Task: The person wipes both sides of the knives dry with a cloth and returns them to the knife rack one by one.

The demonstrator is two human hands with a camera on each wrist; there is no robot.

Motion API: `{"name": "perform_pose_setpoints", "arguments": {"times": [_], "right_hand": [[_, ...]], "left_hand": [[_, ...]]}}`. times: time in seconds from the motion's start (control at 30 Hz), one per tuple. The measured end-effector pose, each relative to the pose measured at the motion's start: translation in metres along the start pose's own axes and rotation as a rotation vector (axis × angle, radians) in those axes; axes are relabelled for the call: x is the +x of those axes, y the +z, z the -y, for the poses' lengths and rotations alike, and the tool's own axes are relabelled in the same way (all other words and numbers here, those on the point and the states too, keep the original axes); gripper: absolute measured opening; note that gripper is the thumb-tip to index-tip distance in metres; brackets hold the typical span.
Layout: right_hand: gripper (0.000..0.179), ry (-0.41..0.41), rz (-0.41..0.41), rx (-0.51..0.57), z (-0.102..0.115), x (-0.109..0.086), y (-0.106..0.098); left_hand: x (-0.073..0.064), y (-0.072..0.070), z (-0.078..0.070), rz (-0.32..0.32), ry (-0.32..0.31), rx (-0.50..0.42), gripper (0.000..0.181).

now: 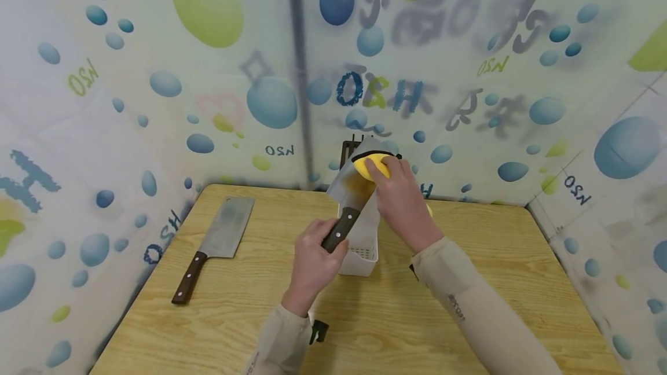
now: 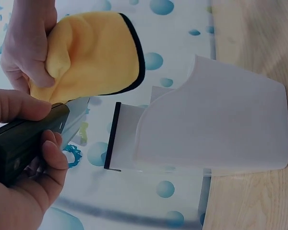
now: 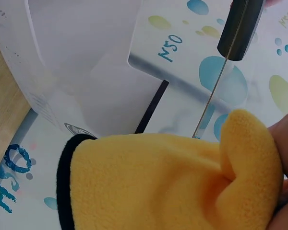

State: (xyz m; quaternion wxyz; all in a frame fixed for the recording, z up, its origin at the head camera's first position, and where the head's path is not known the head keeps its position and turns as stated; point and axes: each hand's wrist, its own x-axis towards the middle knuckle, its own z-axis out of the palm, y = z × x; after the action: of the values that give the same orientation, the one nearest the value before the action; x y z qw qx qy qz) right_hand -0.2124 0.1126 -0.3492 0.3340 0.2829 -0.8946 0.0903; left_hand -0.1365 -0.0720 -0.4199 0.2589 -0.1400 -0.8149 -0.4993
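Note:
My left hand (image 1: 315, 259) grips the dark riveted handle of a cleaver (image 1: 341, 231), whose broad blade points up and away. At the blade, my right hand (image 1: 403, 201) pinches a folded yellow cloth (image 1: 371, 168) with black edging. In the left wrist view the cloth (image 2: 101, 55) hangs over the blade and hides most of it. The right wrist view has the blade edge-on, running from the handle (image 3: 240, 31) down behind the cloth (image 3: 144, 177). Below the held cleaver stands a white plastic holder (image 1: 358, 265) with small holes in it, partly hidden.
A second cleaver (image 1: 229, 227) lies flat on the wooden table (image 1: 281, 317) at the left, handle towards me. Behind the held blade, a dark slotted piece (image 1: 350, 152) shows in part. Something small and yellow (image 1: 429, 210) peeks out behind my right wrist. Patterned sheets surround the table.

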Motion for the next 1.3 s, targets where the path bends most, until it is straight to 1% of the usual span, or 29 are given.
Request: {"name": "perform_pose_setpoints", "arguments": {"times": [0.23, 0.33, 0.4, 0.57, 0.8, 0.97, 1.13, 1.3], "right_hand": [[0.05, 0.013, -0.105, -0.037, -0.002, 0.005, -0.001], [0.051, 0.009, -0.119, -0.016, -0.001, 0.005, 0.001], [0.05, 0.0, -0.101, 0.005, 0.0, 0.004, 0.003], [0.049, -0.046, -0.024, 0.035, 0.003, 0.002, 0.007], [0.052, -0.101, 0.075, 0.004, 0.007, -0.001, 0.009], [0.049, -0.107, 0.126, 0.032, 0.01, -0.002, 0.011], [0.046, -0.129, 0.152, 0.062, 0.013, -0.004, 0.012], [0.042, -0.155, 0.155, 0.084, 0.016, -0.006, 0.011]], "left_hand": [[0.001, 0.0, -0.001, 0.003, -0.005, -0.002, 0.029], [0.001, 0.0, 0.0, 0.007, -0.003, 0.009, 0.029], [0.001, 0.0, 0.0, 0.013, -0.005, 0.014, 0.029], [0.001, 0.001, -0.001, 0.029, -0.016, 0.011, 0.029], [0.002, 0.0, -0.003, 0.029, 0.002, 0.019, 0.027], [0.001, -0.001, -0.002, 0.03, 0.002, 0.021, 0.027], [0.001, -0.002, -0.001, 0.028, -0.002, 0.028, 0.028], [0.002, -0.001, 0.0, 0.031, 0.0, 0.033, 0.029]]}}
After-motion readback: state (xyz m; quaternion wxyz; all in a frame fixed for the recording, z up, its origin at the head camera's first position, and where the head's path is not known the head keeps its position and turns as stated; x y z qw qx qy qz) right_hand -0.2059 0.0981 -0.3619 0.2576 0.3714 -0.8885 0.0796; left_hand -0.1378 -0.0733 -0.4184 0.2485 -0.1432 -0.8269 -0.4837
